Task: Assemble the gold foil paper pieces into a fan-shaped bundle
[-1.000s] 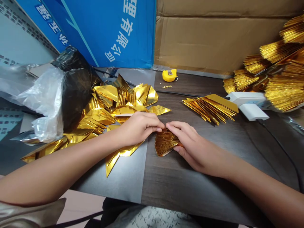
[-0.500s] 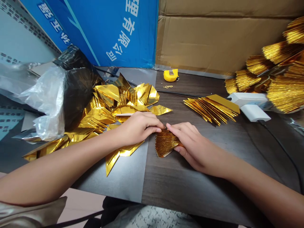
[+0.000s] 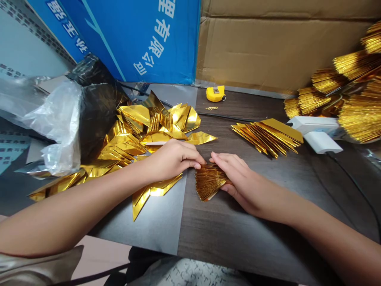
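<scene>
A pleated gold foil fan [image 3: 208,180] rests on the dark table between my two hands. My left hand [image 3: 180,159] pinches the fan's upper left edge between thumb and fingertips. Around the narrow right end of the fan, my right hand [image 3: 238,174] is closed, thumb below and fingers on top. Loose folded gold foil pieces [image 3: 127,149] lie in a heap beside and under my left forearm. Beyond my right hand is a fanned stack of folded gold pieces [image 3: 268,137].
A yellow tape measure [image 3: 215,93] and a small gold tie [image 3: 212,108] lie near the cardboard box [image 3: 256,47]. Finished gold fans [image 3: 357,105] and a white power strip [image 3: 315,125] with a cable are at right. A black plastic bag [image 3: 98,115] stands at left.
The fan's pleats are spread slightly wider and reach lower. The fingertips of my right hand have lifted a little away from its top edge. The view has shifted slightly.
</scene>
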